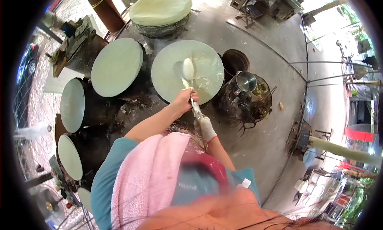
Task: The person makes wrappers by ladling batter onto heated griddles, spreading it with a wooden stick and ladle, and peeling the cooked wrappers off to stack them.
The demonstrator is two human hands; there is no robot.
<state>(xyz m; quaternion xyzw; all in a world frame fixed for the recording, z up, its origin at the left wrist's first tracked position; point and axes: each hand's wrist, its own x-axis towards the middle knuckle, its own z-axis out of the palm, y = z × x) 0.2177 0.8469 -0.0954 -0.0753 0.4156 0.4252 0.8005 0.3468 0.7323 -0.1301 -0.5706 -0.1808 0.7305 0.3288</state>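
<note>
Both of my hands grip the long handle of a ladle [188, 70], whose bowl is coated in white batter. My bare left hand [185, 99] is wrapped round the handle nearer the bowl. Lower down the handle, closer to my body, my right hand [206, 128] is closed in a white glove with a red cuff edge. The bowl is over the middle of a large round flat griddle [167, 64]. A pale wet film covers the griddle, with streaks on its right side. Whether the bowl touches the surface, I cannot tell.
More round pale-topped griddles stand to the left [117, 66] and beyond [161, 8]. Right of mine are a dark bucket [235, 61] and a sooty drum [243, 104] bearing a metal pot [246, 81]. A pink towel [149, 170] hangs over my front.
</note>
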